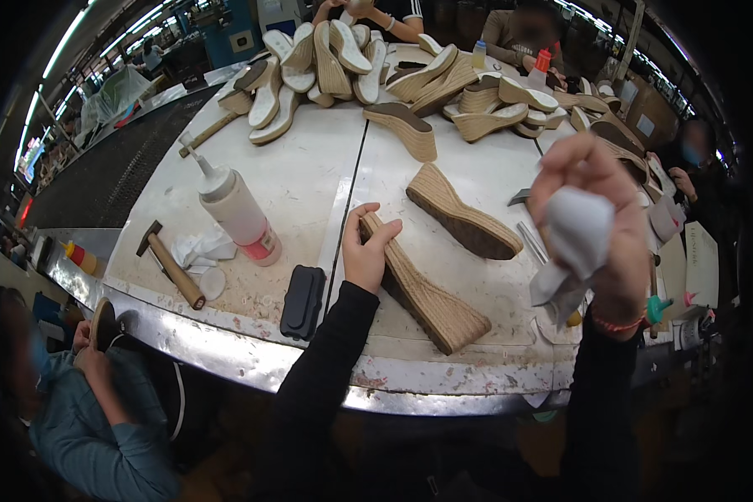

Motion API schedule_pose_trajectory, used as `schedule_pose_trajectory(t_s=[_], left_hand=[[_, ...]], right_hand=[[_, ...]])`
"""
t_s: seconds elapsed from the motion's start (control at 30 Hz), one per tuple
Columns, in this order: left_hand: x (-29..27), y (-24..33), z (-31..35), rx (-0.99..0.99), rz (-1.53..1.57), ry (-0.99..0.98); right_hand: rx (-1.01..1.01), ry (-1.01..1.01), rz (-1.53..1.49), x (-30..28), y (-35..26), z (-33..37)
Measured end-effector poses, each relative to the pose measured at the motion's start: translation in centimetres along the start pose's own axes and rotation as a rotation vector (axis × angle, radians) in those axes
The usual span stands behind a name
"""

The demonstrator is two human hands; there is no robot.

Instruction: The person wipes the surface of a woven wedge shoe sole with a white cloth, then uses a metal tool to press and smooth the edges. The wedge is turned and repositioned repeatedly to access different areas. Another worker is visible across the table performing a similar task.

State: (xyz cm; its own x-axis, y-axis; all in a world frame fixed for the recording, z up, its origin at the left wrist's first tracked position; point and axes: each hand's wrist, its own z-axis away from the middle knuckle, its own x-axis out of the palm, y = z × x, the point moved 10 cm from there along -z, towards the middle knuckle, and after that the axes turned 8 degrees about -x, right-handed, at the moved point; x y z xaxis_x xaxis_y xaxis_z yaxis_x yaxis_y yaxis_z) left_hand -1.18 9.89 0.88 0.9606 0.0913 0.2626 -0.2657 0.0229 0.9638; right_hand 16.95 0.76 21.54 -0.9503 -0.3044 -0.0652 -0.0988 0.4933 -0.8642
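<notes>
At the desk [443, 372], the left hand [368, 251] clasps the narrow end of a stiff, light-looking rope-wrapped wedge sole [422, 284], while the right hand [594, 226], raised beside it, bunches a soft white cloth [576, 238].

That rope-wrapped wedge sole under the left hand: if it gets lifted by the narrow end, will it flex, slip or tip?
The wedge sole looks thick and solid, so probably stiff, not floppy. Its woven rope side looks rough, so the left hand likely won't slip. The wide heel end looks bulkier, so it may droop heel-down if lifted from the thin end. The right hand holds a crumpled white cloth.
</notes>
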Motion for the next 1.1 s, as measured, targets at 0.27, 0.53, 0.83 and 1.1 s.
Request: schedule_pose_trajectory(t_s=[0.27,0.53,0.83,1.1], left_hand=[[0.9,1.7,0.2,0.018,0.07,-0.033],[0.8,2.0,0.5,0.026,0.047,-0.005],[1.0,2.3,0.9,0.033,0.017,0.005],[0.7,2.4,0.8,0.07,0.022,0.024]], right_hand=[[0.252,-0.114,0.217,2.5,12.2,2.6],[0.15,-0.116,0.298,3.8,14.1,2.2],[0.111,-0.032,0.383,4.1,13.8,1.6],[0.174,-0.103,0.441,4.3,14.1,1.9]])
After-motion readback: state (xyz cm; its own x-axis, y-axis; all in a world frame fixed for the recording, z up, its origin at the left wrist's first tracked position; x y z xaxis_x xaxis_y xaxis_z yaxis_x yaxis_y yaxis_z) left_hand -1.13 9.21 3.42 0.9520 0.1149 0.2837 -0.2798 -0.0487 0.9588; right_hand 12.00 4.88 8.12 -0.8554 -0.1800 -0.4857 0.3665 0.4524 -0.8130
